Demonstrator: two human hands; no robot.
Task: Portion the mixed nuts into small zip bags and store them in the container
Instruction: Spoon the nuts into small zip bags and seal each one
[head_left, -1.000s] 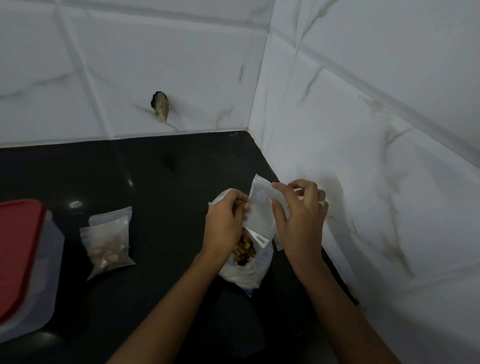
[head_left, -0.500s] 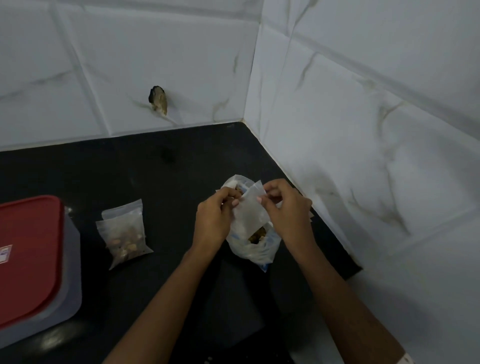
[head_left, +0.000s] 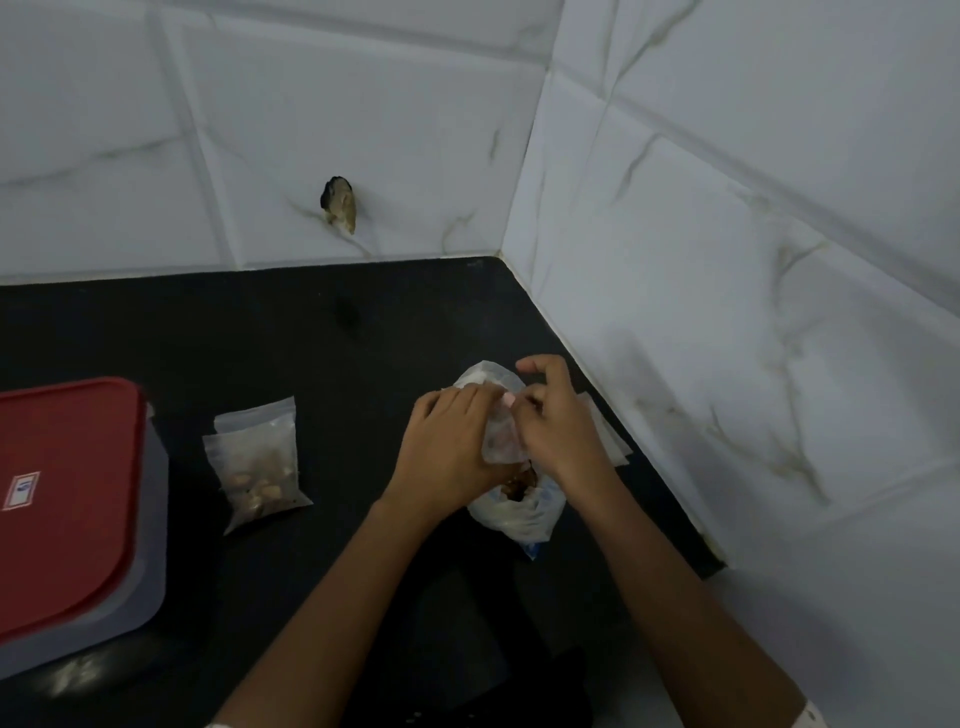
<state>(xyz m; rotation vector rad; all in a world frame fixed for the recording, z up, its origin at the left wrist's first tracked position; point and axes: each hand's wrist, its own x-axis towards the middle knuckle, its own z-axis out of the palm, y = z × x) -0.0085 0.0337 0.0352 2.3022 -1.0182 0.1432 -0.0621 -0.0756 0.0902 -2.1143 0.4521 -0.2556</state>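
A large plastic bag of mixed nuts stands open on the black counter near the right wall. Over its mouth I hold a small empty zip bag. My left hand pinches the bag's left edge and my right hand pinches its right edge. A filled small zip bag of nuts lies flat to the left. The container, grey with a red lid on it, sits at the far left.
White marble-look tiled walls meet in a corner behind and to the right. A dark chipped hole marks the back wall. More flat empty bags lie under my right hand by the wall.
The view has shifted right and down. Both hands have lowered the small zip bag onto the big bag's mouth and drawn closer together.
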